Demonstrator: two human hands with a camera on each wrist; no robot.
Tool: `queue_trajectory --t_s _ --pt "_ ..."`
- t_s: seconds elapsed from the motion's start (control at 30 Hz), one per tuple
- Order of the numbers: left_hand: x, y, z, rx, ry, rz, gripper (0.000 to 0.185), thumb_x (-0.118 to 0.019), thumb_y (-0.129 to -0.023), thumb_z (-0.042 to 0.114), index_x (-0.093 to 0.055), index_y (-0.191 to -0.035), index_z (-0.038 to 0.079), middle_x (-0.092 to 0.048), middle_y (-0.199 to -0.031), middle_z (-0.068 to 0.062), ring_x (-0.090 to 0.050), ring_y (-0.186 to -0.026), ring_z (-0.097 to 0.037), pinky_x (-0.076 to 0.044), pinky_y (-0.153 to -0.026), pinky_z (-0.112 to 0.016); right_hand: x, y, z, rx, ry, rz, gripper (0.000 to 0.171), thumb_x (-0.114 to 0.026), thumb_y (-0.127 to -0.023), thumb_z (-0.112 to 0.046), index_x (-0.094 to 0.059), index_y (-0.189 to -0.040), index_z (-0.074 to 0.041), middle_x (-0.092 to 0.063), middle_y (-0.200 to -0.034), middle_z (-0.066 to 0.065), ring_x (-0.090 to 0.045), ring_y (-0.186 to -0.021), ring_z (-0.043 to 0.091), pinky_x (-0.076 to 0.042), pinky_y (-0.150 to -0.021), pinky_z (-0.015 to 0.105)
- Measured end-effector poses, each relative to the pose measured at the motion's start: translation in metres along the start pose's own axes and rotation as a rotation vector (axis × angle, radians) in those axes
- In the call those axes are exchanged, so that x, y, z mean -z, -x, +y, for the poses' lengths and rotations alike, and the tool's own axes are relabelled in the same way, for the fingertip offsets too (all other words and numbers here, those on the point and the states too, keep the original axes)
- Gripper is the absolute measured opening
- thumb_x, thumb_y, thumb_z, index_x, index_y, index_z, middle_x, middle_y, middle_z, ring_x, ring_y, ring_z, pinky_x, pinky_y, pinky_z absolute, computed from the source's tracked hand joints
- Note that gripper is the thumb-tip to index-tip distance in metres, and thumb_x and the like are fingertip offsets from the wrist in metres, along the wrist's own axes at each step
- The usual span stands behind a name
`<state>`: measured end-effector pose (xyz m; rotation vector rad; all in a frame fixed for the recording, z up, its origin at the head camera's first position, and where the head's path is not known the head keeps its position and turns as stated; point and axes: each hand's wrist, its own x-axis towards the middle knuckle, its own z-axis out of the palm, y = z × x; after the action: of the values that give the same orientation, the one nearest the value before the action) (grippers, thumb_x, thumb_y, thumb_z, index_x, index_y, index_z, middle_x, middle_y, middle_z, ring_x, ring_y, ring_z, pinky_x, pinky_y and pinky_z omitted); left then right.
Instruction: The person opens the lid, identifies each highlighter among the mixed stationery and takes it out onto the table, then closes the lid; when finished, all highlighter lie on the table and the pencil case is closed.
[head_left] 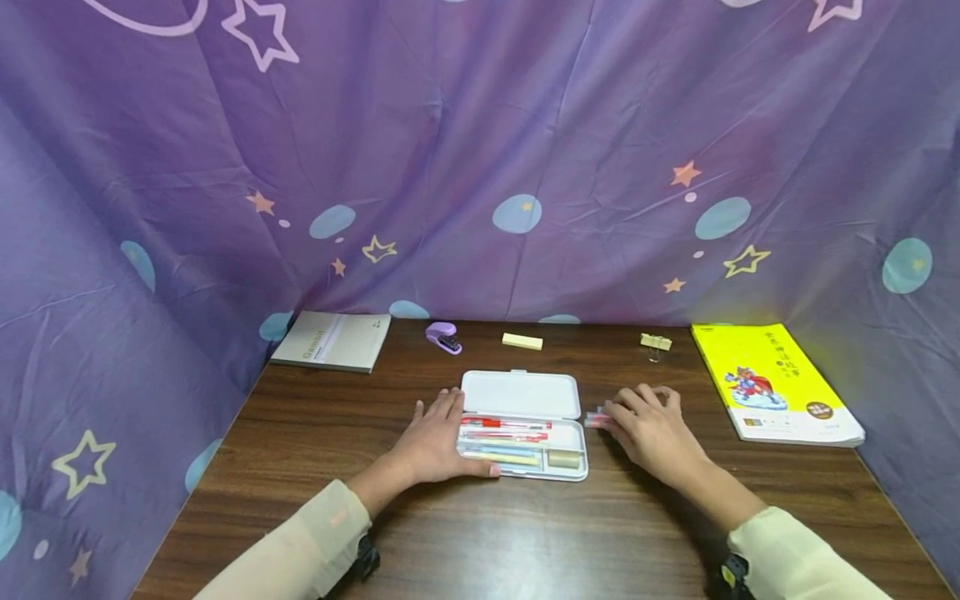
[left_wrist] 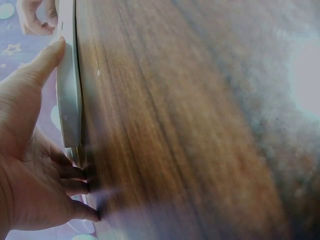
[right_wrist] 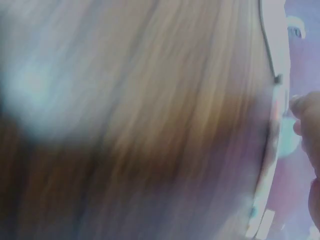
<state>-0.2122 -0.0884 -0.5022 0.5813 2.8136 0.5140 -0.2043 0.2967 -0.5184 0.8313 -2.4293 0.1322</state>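
A white pencil case lies on the table with its lid folded back. Inside are red-and-clear pens, other slim blue and yellow sticks, and a tan block in the right front compartment. My left hand rests at the case's left end with fingers straight. Its thumb touches the front edge. Right of the case, my right hand pinches a small pink-and-clear item, whose kind is hard to make out because the fingers cover part of it.
Along the back stand a grey notebook, a purple stapler, a yellow sticky-note pad and a binder clip with yellowish paper. A yellow book lies at the right. Purple curtain hangs behind and beside the table.
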Motion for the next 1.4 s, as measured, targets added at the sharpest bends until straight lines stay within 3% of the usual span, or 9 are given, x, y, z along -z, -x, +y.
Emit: queue_trajectory --t_s 0.27,0.53,0.83,1.1,1.4 --pt "-0.001 0.001 0.0 -0.001 0.011 0.001 0.146 -0.078 -0.078 0.088 -0.019 -0.175 -0.003 -0.021 -0.184 -0.024 -0.02 -0.173 -0.041 -0.015 -0.139 -0.067 -0.006 -0.03 -0.038 0.065 -0.072 -0.01 0.021 -0.092 -0.088 -0.017 -0.081 -0.106 -0.015 -0.072 -0.101 0.001 -0.063 -0.097 0.025 -0.05 -0.091 0.068" --pt "-0.001 0.0 0.0 -0.015 0.027 0.017 0.146 -0.079 -0.077 0.088 -0.02 -0.174 -0.003 -0.023 -0.183 -0.025 -0.02 -0.172 -0.042 -0.015 -0.138 -0.068 -0.018 -0.051 -0.083 0.147 -0.138 -0.038 0.019 -0.089 -0.094 -0.033 -0.082 -0.106 -0.02 -0.072 -0.103 -0.006 -0.061 -0.099 0.018 -0.051 -0.094 0.058" --pt "-0.001 -0.001 0.0 -0.019 0.025 0.015 0.145 -0.079 -0.079 0.087 -0.02 -0.174 -0.004 -0.023 -0.182 -0.025 -0.019 -0.172 -0.042 -0.015 -0.138 -0.07 -0.027 -0.061 -0.106 0.17 -0.159 -0.078 0.025 -0.091 -0.091 -0.039 -0.08 -0.106 -0.023 -0.069 -0.104 -0.009 -0.058 -0.099 0.015 -0.049 -0.095 0.051" --pt "0.001 -0.001 0.0 -0.02 0.023 0.01 0.145 -0.079 -0.079 0.086 -0.018 -0.175 -0.004 -0.022 -0.183 -0.026 -0.018 -0.172 -0.043 -0.015 -0.138 -0.069 -0.024 -0.066 -0.117 0.155 -0.093 -0.109 0.021 -0.09 -0.092 -0.039 -0.082 -0.103 -0.023 -0.07 -0.101 -0.009 -0.058 -0.096 0.014 -0.048 -0.09 0.047" --pt "0.0 -0.001 -0.001 -0.016 0.029 0.017 0.147 -0.079 -0.077 0.088 -0.02 -0.174 -0.005 -0.024 -0.182 -0.026 -0.02 -0.172 -0.043 -0.016 -0.138 -0.07 -0.017 -0.075 -0.127 0.181 0.017 -0.161 0.02 -0.088 -0.093 -0.04 -0.08 -0.093 -0.022 -0.069 -0.096 -0.006 -0.061 -0.095 0.017 -0.05 -0.093 0.052"
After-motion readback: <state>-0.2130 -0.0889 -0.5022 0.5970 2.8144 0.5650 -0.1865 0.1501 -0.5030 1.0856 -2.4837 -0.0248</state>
